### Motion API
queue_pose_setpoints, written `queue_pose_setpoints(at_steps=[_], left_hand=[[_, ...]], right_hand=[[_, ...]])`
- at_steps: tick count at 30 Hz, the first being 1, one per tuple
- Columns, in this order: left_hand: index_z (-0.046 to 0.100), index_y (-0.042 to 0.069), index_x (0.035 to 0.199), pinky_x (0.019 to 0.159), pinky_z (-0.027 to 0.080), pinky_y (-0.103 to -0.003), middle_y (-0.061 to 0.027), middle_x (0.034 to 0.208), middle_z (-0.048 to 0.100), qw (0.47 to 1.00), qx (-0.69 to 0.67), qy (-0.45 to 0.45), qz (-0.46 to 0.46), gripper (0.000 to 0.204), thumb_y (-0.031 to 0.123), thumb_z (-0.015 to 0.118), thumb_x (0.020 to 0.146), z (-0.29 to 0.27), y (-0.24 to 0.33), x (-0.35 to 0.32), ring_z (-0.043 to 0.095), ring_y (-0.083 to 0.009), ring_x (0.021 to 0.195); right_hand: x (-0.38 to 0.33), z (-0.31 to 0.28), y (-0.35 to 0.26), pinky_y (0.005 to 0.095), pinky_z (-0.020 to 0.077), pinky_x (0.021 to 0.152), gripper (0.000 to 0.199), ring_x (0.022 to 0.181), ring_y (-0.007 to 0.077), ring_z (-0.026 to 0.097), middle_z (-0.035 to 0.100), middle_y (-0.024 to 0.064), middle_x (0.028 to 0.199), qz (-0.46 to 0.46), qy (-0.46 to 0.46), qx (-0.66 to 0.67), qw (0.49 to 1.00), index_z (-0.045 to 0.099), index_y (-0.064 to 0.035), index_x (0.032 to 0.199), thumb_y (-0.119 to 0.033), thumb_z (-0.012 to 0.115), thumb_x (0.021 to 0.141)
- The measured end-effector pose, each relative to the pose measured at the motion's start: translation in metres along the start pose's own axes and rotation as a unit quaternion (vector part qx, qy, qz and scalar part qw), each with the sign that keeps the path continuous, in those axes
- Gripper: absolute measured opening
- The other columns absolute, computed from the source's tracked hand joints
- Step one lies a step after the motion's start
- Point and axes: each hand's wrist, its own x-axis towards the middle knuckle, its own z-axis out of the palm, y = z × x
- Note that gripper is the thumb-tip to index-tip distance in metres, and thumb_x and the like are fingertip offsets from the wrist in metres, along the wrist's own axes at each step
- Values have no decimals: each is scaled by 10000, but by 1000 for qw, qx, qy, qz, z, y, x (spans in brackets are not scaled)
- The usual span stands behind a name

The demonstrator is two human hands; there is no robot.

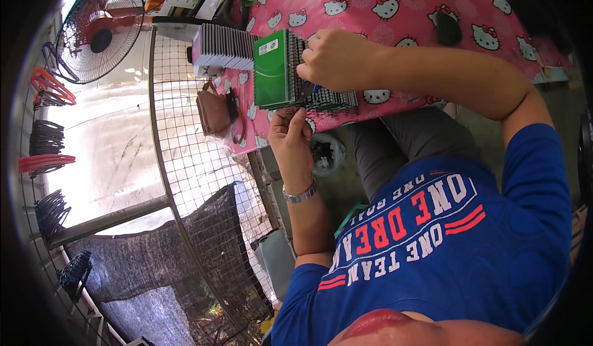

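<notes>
Right hand (333, 59) pinching green notebooks (275, 68), left hand (290, 133) curled beneath, brown pouch (213, 112) beside

Wire mesh (185, 136) blocks left; pink tablecloth (420, 12) lies open.

Two hands: the left hand (290, 139) and the right hand (333, 59). One green notebook (272, 68) stands at the bench (420, 12) edge, with two rows of dark spiral-bound books, one row (223, 45) behind it and one (324, 96) beside it. One brown pouch (213, 112), one fan (99, 31), one bracelet (301, 193).
</notes>
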Motion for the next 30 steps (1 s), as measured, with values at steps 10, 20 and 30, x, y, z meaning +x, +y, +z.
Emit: queue_pose_setpoints(at_steps=[10,20,30], left_hand=[[586,11,953,526,348,-218,-4,681,528,996,-75,20,-39,97,71,633,893,11,-3,-1,464,-82,566],[581,22,924,529,355,-225,-11,704,538,997,-67,17,-28,80,72,635,892,2,-14,-1,473,-86,581],[588,39,909,529,393,-241,-26,744,573,997,-67,7,-42,39,33,621,889,-2,-23,1,508,-109,582]], right_hand=[[-16,29,11,412,520,804,146,734,279,687,685,115,735,-42,229,-4,973,667,-43,770,-161,582,781],[-21,30,10,381,508,738,83,778,225,650,616,58,738,14,28,21,999,603,-80,785,-156,575,768],[-13,24,4,411,508,818,98,833,209,649,628,45,786,25,-79,39,996,631,-93,835,-152,577,779]])
